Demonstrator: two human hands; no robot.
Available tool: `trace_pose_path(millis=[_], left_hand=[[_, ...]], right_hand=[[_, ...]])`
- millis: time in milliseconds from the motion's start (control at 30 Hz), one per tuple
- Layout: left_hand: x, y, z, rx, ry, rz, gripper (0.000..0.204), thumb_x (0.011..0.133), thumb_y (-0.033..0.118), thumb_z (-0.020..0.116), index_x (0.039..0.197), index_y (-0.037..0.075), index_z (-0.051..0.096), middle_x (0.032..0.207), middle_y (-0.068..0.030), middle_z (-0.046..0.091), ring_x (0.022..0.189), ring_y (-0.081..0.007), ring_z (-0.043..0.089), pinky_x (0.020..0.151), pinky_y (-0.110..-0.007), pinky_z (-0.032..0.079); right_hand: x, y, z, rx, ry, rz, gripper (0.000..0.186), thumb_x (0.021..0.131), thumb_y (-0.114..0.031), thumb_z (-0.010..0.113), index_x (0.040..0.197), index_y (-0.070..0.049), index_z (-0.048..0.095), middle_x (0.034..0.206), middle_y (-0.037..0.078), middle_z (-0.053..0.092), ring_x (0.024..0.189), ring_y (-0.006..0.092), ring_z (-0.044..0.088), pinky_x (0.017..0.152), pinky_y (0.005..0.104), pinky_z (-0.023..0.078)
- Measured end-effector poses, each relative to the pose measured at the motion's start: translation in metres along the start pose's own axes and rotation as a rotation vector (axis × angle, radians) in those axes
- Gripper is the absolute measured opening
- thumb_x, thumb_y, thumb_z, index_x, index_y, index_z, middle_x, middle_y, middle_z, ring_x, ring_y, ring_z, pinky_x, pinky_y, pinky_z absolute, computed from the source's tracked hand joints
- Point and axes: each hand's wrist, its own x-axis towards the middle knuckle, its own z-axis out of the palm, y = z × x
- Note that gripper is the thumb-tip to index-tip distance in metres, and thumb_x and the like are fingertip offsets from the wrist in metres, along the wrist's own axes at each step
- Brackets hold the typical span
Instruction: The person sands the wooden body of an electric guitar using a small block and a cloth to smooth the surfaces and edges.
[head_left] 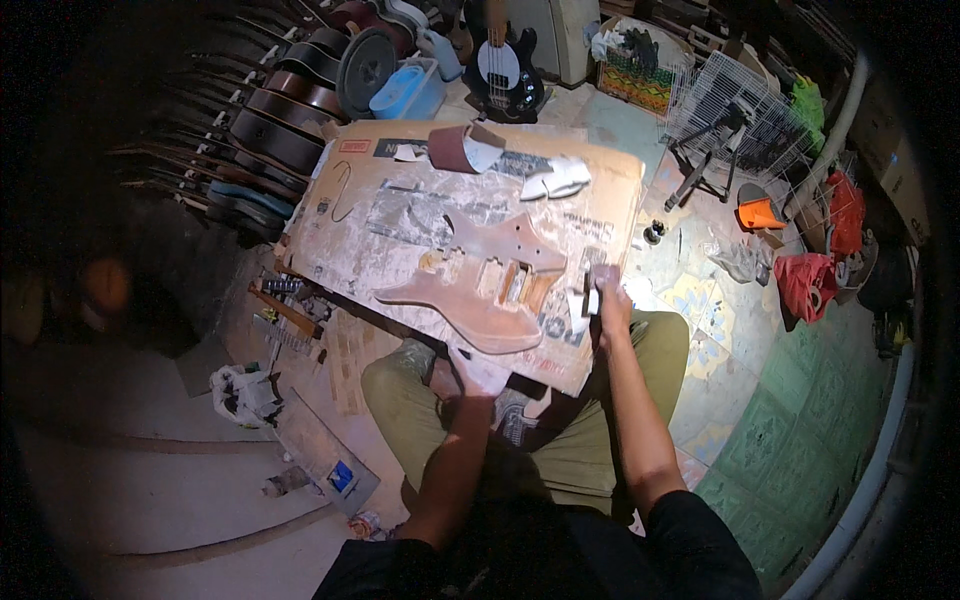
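Note:
An unpainted wooden electric guitar body (490, 315) with routed cavities lies on a dusty cardboard sheet (330, 245) in front of me. My left hand (482, 374), whitened by dust, is at the near edge of the cardboard, just below the body. It looks open, though its fingertips are partly hidden. My right hand (607, 294) is at the right edge of the cardboard, closed around a small pale and dark piece that I cannot make out. A curled brown sandpaper strip (450, 150) and a crumpled white piece (556, 179) lie toward the far edge.
Several guitar bodies (270, 120) stand racked at the far left. Behind the cardboard are a black bass guitar (505, 75) and a blue tub (405, 92). Hand tools (290, 310) lie left. A wire cage (735, 90) and an orange object (760, 213) stand right.

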Motion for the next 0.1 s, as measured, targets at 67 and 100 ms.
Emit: trace_pose_path(millis=[67, 100], left_hand=[[0.006, -0.016, -0.01, -0.046, 0.0, -0.024, 0.097, 0.083, 0.079, 0.043, 0.155, 0.018, 0.024, 0.158, -0.0093, 0.028, 0.144, -0.0336, 0.028, 0.119, -0.054, 0.019], [0.013, -0.022, -0.014, -0.059, -0.043, -0.011, 0.1, 0.081, 0.081, 0.043, 0.156, 0.02, 0.021, 0.16, -0.0084, 0.024, 0.146, -0.0329, 0.024, 0.12, -0.054, 0.016]], right_hand=[[0.019, 0.002, -0.011, 0.008, -0.073, 0.007, 0.035, 0.095, -0.032, 0.06, 0.114, -0.003, 0.066, 0.101, 0.003, 0.066, 0.091, 0.0129, 0.056, 0.082, 0.0292, 0.044], [0.022, -0.009, -0.011, 0.058, -0.108, 0.045, 0.037, 0.095, -0.032, 0.061, 0.117, -0.003, 0.066, 0.104, 0.005, 0.066, 0.093, 0.0137, 0.058, 0.084, 0.0293, 0.045]])
